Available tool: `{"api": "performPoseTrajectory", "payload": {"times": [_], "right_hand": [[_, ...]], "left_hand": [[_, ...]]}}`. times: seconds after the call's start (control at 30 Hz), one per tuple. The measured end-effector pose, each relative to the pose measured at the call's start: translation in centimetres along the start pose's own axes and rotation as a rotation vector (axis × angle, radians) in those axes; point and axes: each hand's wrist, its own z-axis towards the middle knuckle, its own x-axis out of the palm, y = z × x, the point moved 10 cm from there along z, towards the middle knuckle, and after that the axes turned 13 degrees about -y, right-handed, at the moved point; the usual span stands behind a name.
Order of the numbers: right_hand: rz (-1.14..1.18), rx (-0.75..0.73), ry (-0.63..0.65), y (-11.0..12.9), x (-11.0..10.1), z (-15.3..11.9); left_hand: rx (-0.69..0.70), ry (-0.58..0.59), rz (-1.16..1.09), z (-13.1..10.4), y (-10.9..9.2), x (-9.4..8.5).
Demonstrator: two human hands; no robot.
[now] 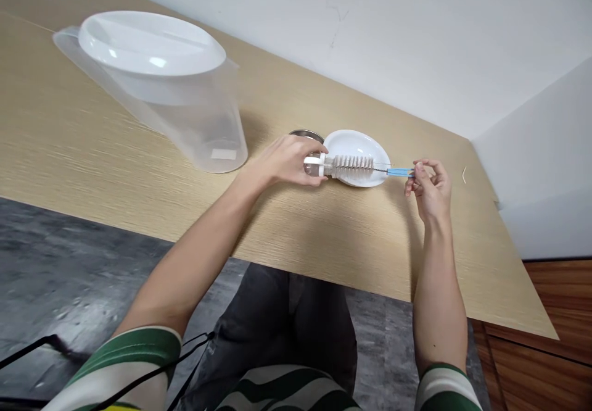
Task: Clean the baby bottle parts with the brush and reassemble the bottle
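My left hand (296, 159) is closed around a small clear bottle (313, 165) with a white collar, its mouth turned to the right. By its blue handle (398, 172) my right hand (429, 187) grips a bottle brush (354, 164) between thumb and fingers. The tip of the pale bristles sits at the bottle's mouth; most of the bristles show outside it. Beneath the brush is a white oval bowl (370, 145). A metal-rimmed round thing (308, 133) lies behind my left hand, largely hidden by it.
A tall translucent bin (198, 121) with a white lid (152, 44) stands on the wooden table (139, 158) to the left. A small bent pale strip (464, 174) lies at the right. The white wall (416, 47) rises behind the table.
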Motion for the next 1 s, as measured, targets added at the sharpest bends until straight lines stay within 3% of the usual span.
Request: {"api": "performPoseTrajectory", "payload": {"times": [0.13,0.3,0.47,0.7,1.0], "right_hand": [[0.08,-0.005,0.066,0.6,0.5,-0.2],[0.078,-0.027,0.004,0.5,0.1,0.0],[0.09,0.062,-0.071,-1.0,-0.5,0.2],[0.135,0.049,0.123,0.0,0.8,-0.2],[0.09,-0.024,0.008,-0.1,0.2,0.1]], "left_hand": [[-0.04,-0.002,-0.011,0.1,0.6,-0.3],[0.01,-0.022,-0.034,0.1,-0.2,-0.5],[0.034,-0.049,-0.027,0.0,-0.8,-0.6],[-0.011,-0.065,-0.042,0.2,-0.1,-1.1],[-0.002,-0.051,-0.02,0.1,-0.1,-0.8]]}}
